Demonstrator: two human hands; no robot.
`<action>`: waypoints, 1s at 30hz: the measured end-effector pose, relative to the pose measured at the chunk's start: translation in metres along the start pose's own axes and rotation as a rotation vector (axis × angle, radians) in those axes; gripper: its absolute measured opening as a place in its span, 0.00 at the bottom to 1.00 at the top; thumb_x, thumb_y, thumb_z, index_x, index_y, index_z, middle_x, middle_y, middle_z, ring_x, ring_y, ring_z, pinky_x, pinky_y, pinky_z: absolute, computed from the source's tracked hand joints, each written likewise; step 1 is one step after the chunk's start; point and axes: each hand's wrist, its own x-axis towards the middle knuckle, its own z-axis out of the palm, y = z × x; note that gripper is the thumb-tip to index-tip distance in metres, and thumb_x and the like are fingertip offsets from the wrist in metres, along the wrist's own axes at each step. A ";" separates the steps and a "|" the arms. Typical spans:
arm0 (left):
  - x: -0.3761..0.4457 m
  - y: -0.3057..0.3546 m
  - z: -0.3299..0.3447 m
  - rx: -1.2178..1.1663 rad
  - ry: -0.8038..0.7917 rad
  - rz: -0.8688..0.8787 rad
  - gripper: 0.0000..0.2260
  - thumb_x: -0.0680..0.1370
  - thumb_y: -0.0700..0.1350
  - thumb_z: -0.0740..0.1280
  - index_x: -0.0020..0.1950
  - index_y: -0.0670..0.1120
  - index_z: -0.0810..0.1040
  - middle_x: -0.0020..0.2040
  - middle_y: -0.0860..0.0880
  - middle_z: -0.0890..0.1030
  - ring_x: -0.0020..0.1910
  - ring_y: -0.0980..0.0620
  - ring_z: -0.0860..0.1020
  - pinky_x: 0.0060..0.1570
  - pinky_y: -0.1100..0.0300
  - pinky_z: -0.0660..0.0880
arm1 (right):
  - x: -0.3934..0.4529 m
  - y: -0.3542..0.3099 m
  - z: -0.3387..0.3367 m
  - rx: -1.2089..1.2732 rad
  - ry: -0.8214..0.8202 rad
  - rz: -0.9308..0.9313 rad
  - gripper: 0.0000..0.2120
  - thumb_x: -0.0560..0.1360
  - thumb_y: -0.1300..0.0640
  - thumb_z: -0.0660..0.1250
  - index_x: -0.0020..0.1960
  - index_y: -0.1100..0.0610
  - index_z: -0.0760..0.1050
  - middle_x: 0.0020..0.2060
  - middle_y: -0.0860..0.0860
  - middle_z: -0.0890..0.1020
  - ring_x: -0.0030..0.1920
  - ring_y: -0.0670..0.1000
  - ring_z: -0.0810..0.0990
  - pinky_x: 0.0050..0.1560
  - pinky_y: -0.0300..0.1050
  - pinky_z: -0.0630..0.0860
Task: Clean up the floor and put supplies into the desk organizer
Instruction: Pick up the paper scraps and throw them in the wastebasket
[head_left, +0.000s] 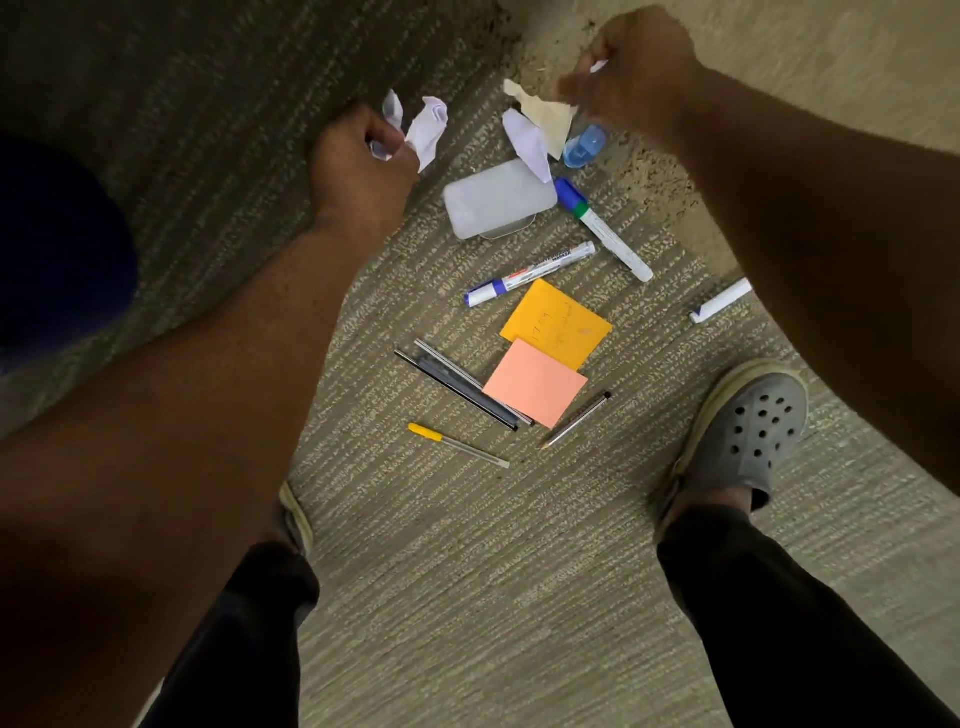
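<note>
My left hand (358, 161) grips crumpled white paper (428, 127) above the carpet. Further right, my right hand (631, 73) pinches a torn beige paper scrap (545, 117), with a bit of white showing in its fist. Below them on the floor lie another white paper piece (527, 143), a blue glue bottle (584, 146), a translucent plastic case (498, 200), two whiteboard markers (530, 273) (602, 228), an orange sticky note (556, 325), a pink sticky note (535, 382), black and clear rulers (460, 384), a pencil (576, 420) and a yellow-capped pen (457, 444).
A third marker (719, 301) lies partly hidden under my right forearm. My grey clog (748, 431) stands right of the pile; the other foot (296, 519) is at the left. A dark blue object (57, 249) sits at the left edge. Dirt specks (660, 176) dot the lighter carpet.
</note>
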 end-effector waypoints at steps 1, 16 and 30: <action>0.000 -0.001 -0.001 -0.010 0.000 -0.008 0.05 0.73 0.45 0.69 0.41 0.46 0.74 0.43 0.47 0.81 0.43 0.54 0.78 0.44 0.64 0.73 | 0.001 -0.004 -0.002 -0.076 -0.047 -0.028 0.21 0.71 0.46 0.73 0.53 0.62 0.79 0.49 0.54 0.83 0.49 0.53 0.82 0.52 0.46 0.78; -0.012 0.004 -0.020 -0.125 0.033 -0.029 0.06 0.71 0.44 0.69 0.37 0.49 0.73 0.40 0.49 0.81 0.41 0.55 0.79 0.46 0.59 0.77 | -0.013 -0.014 -0.018 0.161 -0.045 -0.045 0.05 0.73 0.56 0.72 0.47 0.54 0.78 0.42 0.51 0.81 0.38 0.45 0.80 0.41 0.38 0.79; -0.094 0.037 -0.158 -0.224 0.420 0.028 0.05 0.73 0.44 0.70 0.40 0.51 0.75 0.39 0.52 0.81 0.38 0.54 0.80 0.40 0.58 0.77 | -0.145 -0.158 0.015 0.724 0.088 -0.280 0.07 0.69 0.58 0.73 0.38 0.51 0.75 0.34 0.52 0.79 0.29 0.48 0.77 0.32 0.45 0.74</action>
